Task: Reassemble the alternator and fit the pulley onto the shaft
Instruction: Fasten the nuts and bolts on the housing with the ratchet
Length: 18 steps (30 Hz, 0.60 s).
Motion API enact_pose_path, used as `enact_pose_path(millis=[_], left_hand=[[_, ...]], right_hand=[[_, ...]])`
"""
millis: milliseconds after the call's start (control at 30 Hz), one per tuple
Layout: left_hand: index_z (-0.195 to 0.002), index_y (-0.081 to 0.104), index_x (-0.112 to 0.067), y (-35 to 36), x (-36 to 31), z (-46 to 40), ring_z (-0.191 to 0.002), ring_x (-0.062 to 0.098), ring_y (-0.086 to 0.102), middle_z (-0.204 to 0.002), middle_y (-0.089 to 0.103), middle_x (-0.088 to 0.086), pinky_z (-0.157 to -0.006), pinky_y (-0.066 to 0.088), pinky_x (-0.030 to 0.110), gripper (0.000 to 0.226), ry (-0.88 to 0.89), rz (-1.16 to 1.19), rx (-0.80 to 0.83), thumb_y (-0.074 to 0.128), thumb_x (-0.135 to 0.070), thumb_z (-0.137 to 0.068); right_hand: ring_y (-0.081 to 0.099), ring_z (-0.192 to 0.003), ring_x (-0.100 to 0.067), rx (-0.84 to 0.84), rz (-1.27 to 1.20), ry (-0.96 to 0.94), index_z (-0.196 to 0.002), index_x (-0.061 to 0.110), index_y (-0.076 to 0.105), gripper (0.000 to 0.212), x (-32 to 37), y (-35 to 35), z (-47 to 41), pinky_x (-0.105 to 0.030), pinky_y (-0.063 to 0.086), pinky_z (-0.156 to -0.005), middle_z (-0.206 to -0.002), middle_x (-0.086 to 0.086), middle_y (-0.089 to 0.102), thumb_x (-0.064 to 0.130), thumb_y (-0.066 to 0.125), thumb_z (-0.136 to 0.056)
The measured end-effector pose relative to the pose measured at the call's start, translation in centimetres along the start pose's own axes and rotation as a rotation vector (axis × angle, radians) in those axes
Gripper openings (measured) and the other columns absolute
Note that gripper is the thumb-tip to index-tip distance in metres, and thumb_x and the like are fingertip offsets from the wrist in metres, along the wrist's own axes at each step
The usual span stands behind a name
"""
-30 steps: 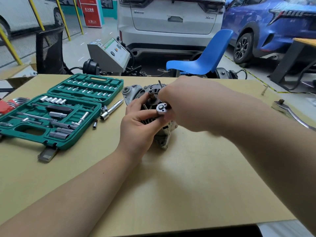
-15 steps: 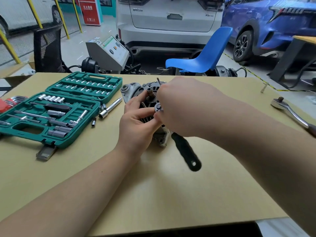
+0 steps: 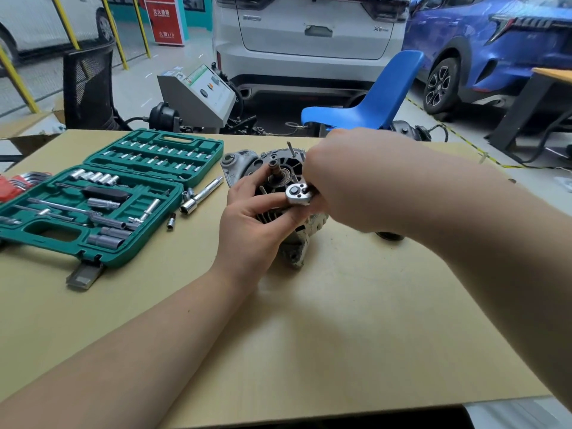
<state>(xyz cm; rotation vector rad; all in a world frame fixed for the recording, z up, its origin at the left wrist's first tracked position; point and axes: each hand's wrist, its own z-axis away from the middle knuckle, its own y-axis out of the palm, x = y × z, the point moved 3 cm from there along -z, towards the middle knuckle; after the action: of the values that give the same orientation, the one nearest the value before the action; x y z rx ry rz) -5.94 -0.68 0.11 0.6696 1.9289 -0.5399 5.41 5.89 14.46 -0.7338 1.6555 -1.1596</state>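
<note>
Gripping the grey cast-metal alternator from its left side, your left hand curls its fingers over the black finned housing, with the thumb up beside the bare steel shaft that sticks up out of the bearing. Your right hand comes in from the right and closes round the silver ratchet wrench, whose round head shows just near of the shaft, resting against your left fingers; the handle is hidden inside your fist. The alternator sits on the tan cardboard-covered table, around the middle and toward the far edge, with a thin stud standing up from its far rim. What looks like the dark round pulley lies on the table just right of the alternator, mostly hidden beneath your right forearm. To the left, the open green plastic socket-set case lies flat with chrome sockets and bits in its slots. Between the case and the alternator lie a chrome extension bar and a few loose small sockets. At the far left edge of the table rests a red holder of hex keys.
</note>
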Motion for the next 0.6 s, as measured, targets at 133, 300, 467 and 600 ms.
enact_pose_path(millis=[133, 300, 467, 600], left_hand=[[-0.089, 0.085, -0.044, -0.1, -0.2, 0.0, -0.147, 0.0, 0.044, -0.141, 0.059, -0.03, -0.125, 0.038, 0.046, 0.023, -0.021, 0.058, -0.025, 0.089, -0.047, -0.067], [-0.09, 0.088, -0.032, 0.0, 0.5, -0.3, -0.15, 0.008, 0.044, -0.151, 0.062, -0.014, -0.123, 0.04, 0.051, 0.018, -0.032, 0.027, -0.013, 0.096, -0.019, -0.08], [-0.086, 0.087, -0.043, 0.0, 0.0, -0.3, -0.149, 0.003, 0.044, -0.146, 0.06, -0.025, -0.124, 0.039, 0.046, 0.021, -0.017, 0.05, -0.003, 0.094, -0.053, -0.069], [-0.091, 0.088, -0.04, 0.0, 0.3, -0.2, -0.146, -0.004, 0.042, -0.149, 0.06, -0.019, -0.125, 0.039, 0.045, 0.019, -0.022, 0.029, 0.007, 0.095, -0.046, -0.075]], right_hand=[[0.037, -0.052, -0.014, 0.017, -0.087, 0.056, -0.064, 0.022, 0.031, 0.044, 1.3, 0.4, 0.3, -0.027, 0.025, -0.046, -0.066, 0.001, 0.038, 0.023, 0.064, -0.092], [0.031, -0.053, -0.013, 0.031, -0.084, 0.068, -0.066, 0.022, 0.025, 0.048, 1.8, 0.4, 0.1, -0.026, 0.019, -0.046, -0.069, 0.002, 0.032, 0.022, 0.062, -0.095], [0.036, -0.053, -0.016, -0.001, -0.026, 0.056, -0.065, 0.024, 0.033, 0.039, 1.0, -0.2, 0.2, -0.025, 0.023, -0.046, -0.07, 0.001, 0.037, 0.013, 0.063, -0.087], [0.047, -0.063, -0.018, 0.099, 0.044, -0.026, -0.079, 0.026, 0.057, 0.017, -0.6, -0.6, -0.7, -0.028, 0.032, -0.049, -0.073, 0.002, 0.048, 0.013, 0.062, -0.089]])
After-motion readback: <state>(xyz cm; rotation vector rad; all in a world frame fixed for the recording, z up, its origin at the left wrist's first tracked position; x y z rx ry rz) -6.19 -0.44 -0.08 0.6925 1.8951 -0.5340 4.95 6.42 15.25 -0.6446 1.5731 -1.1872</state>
